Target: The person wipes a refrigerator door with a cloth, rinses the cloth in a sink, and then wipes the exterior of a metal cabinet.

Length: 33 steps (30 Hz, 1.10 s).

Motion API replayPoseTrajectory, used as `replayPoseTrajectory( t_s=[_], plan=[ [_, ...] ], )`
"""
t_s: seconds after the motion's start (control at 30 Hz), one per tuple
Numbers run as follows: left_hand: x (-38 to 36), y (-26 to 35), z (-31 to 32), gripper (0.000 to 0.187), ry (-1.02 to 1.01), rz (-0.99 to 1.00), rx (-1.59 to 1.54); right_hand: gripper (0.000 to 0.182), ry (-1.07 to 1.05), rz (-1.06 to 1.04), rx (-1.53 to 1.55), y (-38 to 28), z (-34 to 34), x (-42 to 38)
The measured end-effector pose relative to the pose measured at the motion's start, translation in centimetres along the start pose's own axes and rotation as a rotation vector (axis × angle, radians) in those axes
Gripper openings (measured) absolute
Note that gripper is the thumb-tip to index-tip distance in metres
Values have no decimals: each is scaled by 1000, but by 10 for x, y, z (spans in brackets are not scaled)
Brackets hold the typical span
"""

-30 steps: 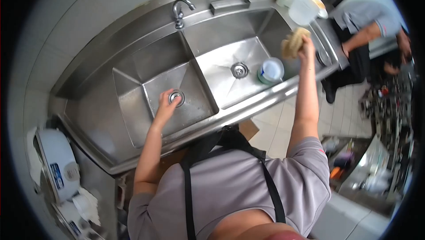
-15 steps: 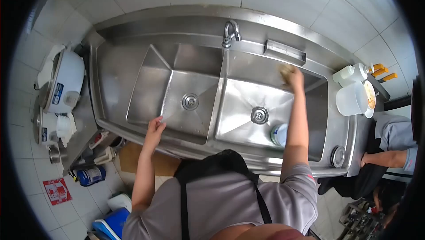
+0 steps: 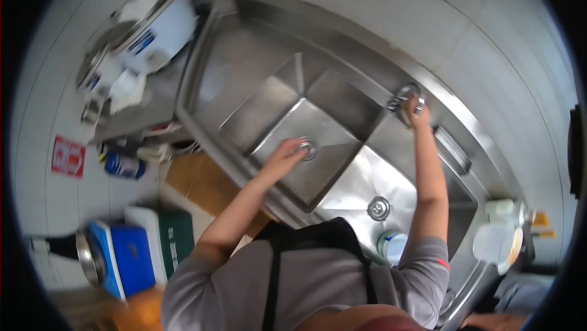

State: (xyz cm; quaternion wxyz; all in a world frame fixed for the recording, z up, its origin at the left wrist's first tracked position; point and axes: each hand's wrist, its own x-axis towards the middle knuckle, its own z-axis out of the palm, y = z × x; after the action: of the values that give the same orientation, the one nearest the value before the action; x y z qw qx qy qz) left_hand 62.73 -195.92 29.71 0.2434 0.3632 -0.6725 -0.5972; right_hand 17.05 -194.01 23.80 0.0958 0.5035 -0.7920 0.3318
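Observation:
My right hand (image 3: 417, 114) is up at the chrome faucet (image 3: 400, 95) behind the sinks. Its fingers are closed around a tan sponge, mostly hidden by the hand and spout. My left hand (image 3: 285, 158) reaches over the left basin (image 3: 278, 138) with loosely bent fingers and nothing visible in them. The fingertips overlap the edge of that basin's drain (image 3: 307, 148). In the right basin (image 3: 348, 193), a round container (image 3: 394, 246) with a white top and green side lies near the front wall, beyond the other drain (image 3: 378, 208).
Large white pots (image 3: 160, 34) stand on the left counter (image 3: 131, 114). A narrow metal tray (image 3: 452, 149) is fixed behind the right basin. Plastic containers (image 3: 494, 240) and orange-handled tools (image 3: 542, 226) occupy the right end. Blue coolers (image 3: 129, 257) sit on the floor.
My right hand has moved with the sponge from the right basin's back wall to the faucet. My left hand has shifted from the front rim inward over the left basin. The view has turned.

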Motion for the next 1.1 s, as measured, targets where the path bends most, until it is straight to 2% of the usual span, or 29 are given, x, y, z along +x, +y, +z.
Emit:
replayPoseTrajectory(
  t_s=[0.03,0.07,0.1,0.13,0.2,0.23,0.27,0.3,0.37,0.4,0.43,0.47,0.57,0.6,0.63,0.67,0.7,0.73,0.77,0.8,0.83,0.87,0.9,0.93,0.97,1.0,1.03,1.07,1.1],
  plan=[
    [9,5,13,32,-36,-2,-63,36,-238,247,291,40,19,1],
    [18,14,26,31,-97,77,30,33,-479,512,564,66,41,-6],
    [22,29,44,30,-125,122,-6,28,-503,360,410,21,12,-17],
    [34,22,64,29,-181,258,29,24,-513,199,252,-31,-37,-29],
    [51,27,102,26,-335,218,59,20,-465,77,102,-30,-33,-46],
    [61,14,126,27,-294,363,204,22,-528,217,254,-41,-36,-51],
    [76,-1,153,34,-341,294,213,24,-592,371,399,-51,-41,-60],
    [78,21,161,40,-559,121,-73,25,-557,307,383,-53,-41,-70],
    [105,-9,213,46,-275,135,-350,24,-507,234,490,-50,-34,-81],
    [114,-12,230,46,-121,107,-122,24,-500,228,604,-40,-27,-84],
    [118,-16,234,46,26,69,107,23,-452,380,684,-43,-30,-83],
    [115,-5,230,42,17,-39,84,23,-398,543,753,-43,-36,-84],
    [135,-22,248,39,80,59,243,23,-289,544,546,-23,-34,-87],
    [145,-23,252,36,51,-24,-13,22,-252,461,560,-40,-37,-88],
    [151,-28,257,35,19,-107,-275,21,-330,465,550,-55,-46,-89],
    [152,-26,250,35,15,-113,-280,21,-406,466,536,-76,-54,-84],
    [153,-19,241,36,-112,-267,-666,21,-404,478,519,-73,-54,-83],
    [153,-10,233,37,-235,-416,-1044,22,-422,562,670,-71,-53,-79],
    [164,-26,249,33,-185,-345,-1018,22,-433,647,821,-71,-52,-75],
    [163,-23,245,29,-290,-263,-688,22,-475,696,892,-74,-55,-68],
    [161,-23,242,25,-299,-212,-596,22,-506,753,960,-76,-58,-63],
    [155,-25,242,25,-272,-314,-507,23,-503,737,1010,-74,-57,-63],
    [161,-22,244,26,-314,-237,-443,23,-495,709,1007,-82,-56,-64],
    [168,-22,250,26,-351,-101,-350,21,-585,666,862,-80,-63,-64],
    [174,-23,253,27,-359,73,-234,20,-678,635,856,-73,-61,-61],
    [180,-23,257,29,-308,309,-104,19,-658,685,865,-100,-75,-58],
    [184,-23,258,30,-257,505,5,19,-574,579,746,-91,-72,-58],
    [182,-20,255,32,-235,576,84,19,-484,551,709,-79,-68,-58],
    [170,30,220,38,-565,300,816,22,-349,568,790,-78,-66,-63]
  ],
)
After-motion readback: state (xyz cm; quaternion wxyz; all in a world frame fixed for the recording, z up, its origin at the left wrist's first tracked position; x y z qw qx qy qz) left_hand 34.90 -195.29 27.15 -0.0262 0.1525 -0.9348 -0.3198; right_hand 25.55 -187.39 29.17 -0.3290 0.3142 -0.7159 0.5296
